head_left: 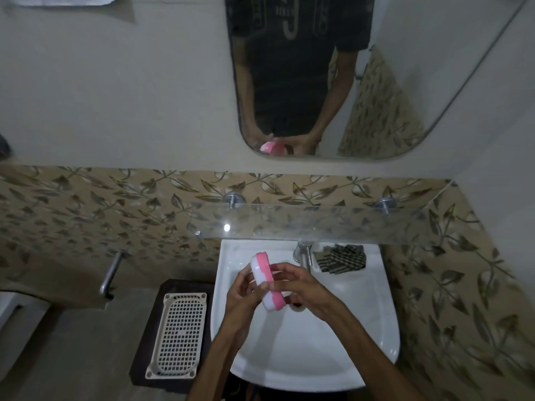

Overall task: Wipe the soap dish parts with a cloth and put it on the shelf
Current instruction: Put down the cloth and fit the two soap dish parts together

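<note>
- Left hand [246, 293]: fingers curled round the pink-and-white soap dish [265, 280], gripping its left side above the sink [376, 328].
- Right hand [304, 287]: fingers curled, pinching the dish's right edge.

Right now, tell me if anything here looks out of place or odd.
Nothing looks damaged or spilled. Both hands, left hand and right hand, hold the pink-and-white soap dish over the sink. The checked cloth lies crumpled on the sink's back ledge, and the glass shelf is bare.

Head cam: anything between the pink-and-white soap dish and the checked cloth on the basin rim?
Yes: the chrome tap stands between the pink-and-white soap dish and the checked cloth on the white basin, as the head view shows.
</note>
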`<state>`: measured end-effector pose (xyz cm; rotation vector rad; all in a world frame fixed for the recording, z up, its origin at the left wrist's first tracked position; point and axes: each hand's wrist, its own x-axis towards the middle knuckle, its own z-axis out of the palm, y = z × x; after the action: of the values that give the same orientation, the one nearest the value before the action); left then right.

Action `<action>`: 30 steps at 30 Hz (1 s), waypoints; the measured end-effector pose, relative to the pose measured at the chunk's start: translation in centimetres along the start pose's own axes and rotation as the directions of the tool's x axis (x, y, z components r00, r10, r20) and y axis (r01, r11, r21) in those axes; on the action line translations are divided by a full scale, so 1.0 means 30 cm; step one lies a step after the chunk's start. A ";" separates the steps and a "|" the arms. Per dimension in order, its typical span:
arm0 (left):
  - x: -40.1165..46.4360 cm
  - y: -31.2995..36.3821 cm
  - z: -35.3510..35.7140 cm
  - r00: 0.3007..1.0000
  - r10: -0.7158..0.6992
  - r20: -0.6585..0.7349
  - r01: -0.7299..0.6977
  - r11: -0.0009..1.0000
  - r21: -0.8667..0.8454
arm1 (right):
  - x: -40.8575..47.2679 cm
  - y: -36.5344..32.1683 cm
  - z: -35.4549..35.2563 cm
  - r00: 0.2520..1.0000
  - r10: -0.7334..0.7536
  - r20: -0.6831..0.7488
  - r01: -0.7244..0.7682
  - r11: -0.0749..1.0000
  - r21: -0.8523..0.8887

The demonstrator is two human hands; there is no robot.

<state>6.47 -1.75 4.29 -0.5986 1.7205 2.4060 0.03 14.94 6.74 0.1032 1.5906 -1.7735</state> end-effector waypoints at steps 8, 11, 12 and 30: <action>-0.024 0.095 0.061 0.964 -0.177 0.198 0.223 0.945 -0.238 | -0.139 0.005 -0.027 0.913 -0.398 -0.090 0.238 0.698 -0.675; -0.039 0.120 0.119 0.967 -0.196 0.160 0.235 0.933 -0.274 | -0.180 0.007 -0.052 0.875 -0.484 -0.016 0.292 0.553 -0.780; -0.044 0.122 0.136 0.973 -0.190 0.134 0.223 0.926 -0.306 | -0.190 0.002 -0.063 0.877 -0.481 -0.021 0.291 0.565 -0.772; 0.086 0.258 0.350 0.986 0.150 -0.067 -0.148 0.989 0.029 | -0.189 -0.158 -0.205 0.712 -0.396 -0.580 0.503 0.864 0.028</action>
<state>-0.98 5.03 13.00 -0.5757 1.8825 2.4871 -1.01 22.82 12.17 0.3818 1.9764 -2.4438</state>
